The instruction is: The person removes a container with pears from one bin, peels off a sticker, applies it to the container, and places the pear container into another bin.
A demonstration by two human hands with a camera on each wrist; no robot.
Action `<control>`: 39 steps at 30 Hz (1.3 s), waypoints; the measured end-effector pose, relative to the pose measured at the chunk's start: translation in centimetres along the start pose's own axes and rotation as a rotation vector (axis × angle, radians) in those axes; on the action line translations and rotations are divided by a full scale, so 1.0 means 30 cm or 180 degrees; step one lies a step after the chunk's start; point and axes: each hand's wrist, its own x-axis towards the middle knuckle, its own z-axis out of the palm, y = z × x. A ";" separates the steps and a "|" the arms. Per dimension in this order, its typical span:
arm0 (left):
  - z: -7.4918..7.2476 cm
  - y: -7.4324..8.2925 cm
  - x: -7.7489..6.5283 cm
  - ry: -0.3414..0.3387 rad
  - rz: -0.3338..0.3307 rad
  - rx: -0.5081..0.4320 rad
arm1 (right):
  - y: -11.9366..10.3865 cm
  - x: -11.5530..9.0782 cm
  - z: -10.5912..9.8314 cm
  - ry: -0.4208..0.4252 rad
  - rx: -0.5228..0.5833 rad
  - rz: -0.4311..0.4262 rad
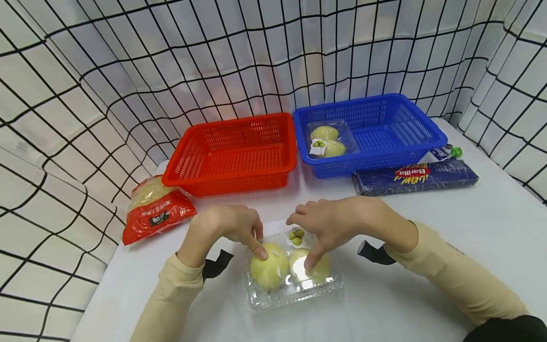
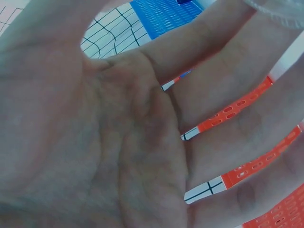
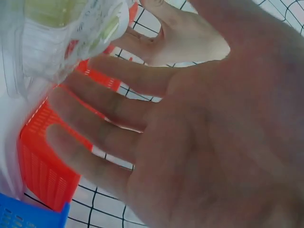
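A clear plastic clamshell pack (image 1: 295, 300) with two round, pale yellow-green fruits (image 1: 268, 274) lies on the white table, close to the person. A label with green fruits printed on it marks its back edge. On the left, the left hand (image 1: 232, 225) pinches the pack, thumb over the lid and fingers down at the back edge. The right hand (image 1: 331, 223) rests its thumb on the lid over the other fruit, its fingers loosely stretched behind the back edge. In the right wrist view part of the pack (image 3: 45, 57) shows beside the right fingertips.
Behind the hands stand a red basket (image 1: 231, 183) and a blue basket (image 1: 384, 154), which holds a similar fruit pack (image 1: 329, 140). A red-and-clear bag (image 1: 158, 213) lies left. On the right are a dark blue Barilla box (image 1: 448, 176) and a small green-ended packet (image 1: 446, 152). Black netting (image 1: 265, 66) surrounds the table.
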 end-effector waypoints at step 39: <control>-0.001 -0.012 -0.005 0.0031 0.0012 -0.0127 | -0.065 0.044 0.072 -0.0177 -0.0382 0.0122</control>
